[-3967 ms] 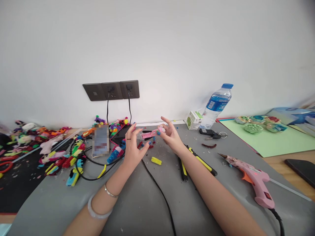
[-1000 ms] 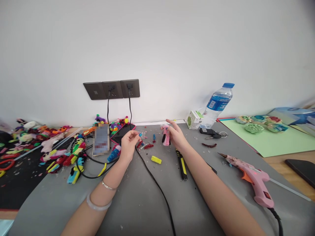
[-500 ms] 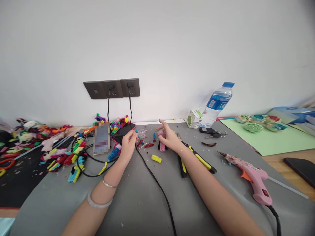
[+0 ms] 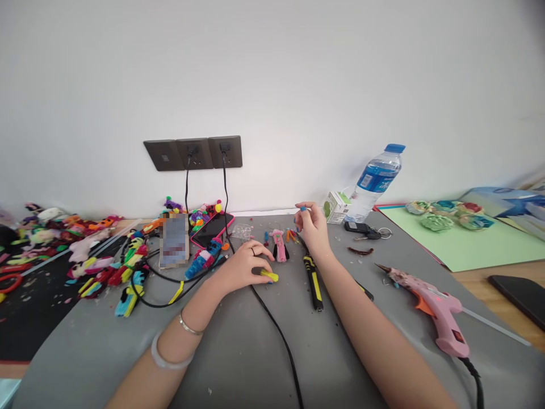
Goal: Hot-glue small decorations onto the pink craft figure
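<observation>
My left hand (image 4: 247, 266) is low over the mat, its thumb and fingers closed around a short yellow fuzzy chenille bundle (image 4: 271, 275). Just beyond it lies a small pink chenille figure (image 4: 279, 244) with black side pieces. My right hand (image 4: 314, 230) hovers right of the figure, fingers loosely bent and apart, with nothing visible in them. Small orange pieces (image 4: 292, 235) lie close to its fingertips. Yellow-and-black pliers (image 4: 314, 284) rest below, partly covered by my right forearm.
A pink glue gun (image 4: 438, 315) lies at the right. A tilted water bottle (image 4: 374, 182), a small carton (image 4: 337, 207) and keys (image 4: 374, 232) stand or lie near the wall. To the left are a phone (image 4: 174, 241), black cables (image 4: 276, 329) and many colourful chenille figures (image 4: 136, 255).
My left hand has come down and right onto the yellow bundle, covering the small red pieces. My right hand has drawn away to the right, uncovering the pink figure.
</observation>
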A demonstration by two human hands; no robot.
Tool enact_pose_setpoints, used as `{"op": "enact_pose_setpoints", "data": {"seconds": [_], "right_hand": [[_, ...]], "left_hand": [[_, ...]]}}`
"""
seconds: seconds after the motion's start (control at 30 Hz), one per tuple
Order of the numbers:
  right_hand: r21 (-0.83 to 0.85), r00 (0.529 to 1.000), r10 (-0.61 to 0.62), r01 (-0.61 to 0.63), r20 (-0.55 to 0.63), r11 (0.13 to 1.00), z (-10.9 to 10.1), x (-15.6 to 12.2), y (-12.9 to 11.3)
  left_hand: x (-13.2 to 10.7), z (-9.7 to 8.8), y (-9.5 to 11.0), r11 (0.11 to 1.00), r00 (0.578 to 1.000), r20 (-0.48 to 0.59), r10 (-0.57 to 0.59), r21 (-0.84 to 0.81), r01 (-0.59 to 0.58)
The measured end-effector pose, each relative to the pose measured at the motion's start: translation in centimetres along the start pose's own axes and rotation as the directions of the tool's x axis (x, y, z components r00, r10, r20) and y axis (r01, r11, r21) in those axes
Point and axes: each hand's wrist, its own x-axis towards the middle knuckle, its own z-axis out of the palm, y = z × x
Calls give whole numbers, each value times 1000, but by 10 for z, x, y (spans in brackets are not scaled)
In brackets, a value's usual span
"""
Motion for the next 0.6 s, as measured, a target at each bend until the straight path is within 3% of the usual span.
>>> {"op": "enact_pose_setpoints", "data": {"seconds": [0.13, 0.27, 0.37, 0.43, 0.6], "right_hand": [[-4, 1000, -10, 10, -4, 1000, 1, -1, 2], [-116, 993, -89, 98, 81, 988, 1, -3, -1], [-174, 960, -121, 168, 253, 970, 5, -9, -8], [-185, 918, -93, 175, 385, 967, 9, -14, -12], [-188, 782, 33, 108, 623, 976, 16, -24, -15]], "left_hand": [[1, -1, -4, 989, 965, -219, -146, -71, 133], [0, -5, -13, 967, 839, -480, -255, -123, 224], [-2, -7, -18, 953, 764, -570, -303, -175, 248], [-2, -7, -17, 951, 764, -567, -308, -180, 251], [1, -3, -6, 959, 832, -479, -281, -162, 230]]}}
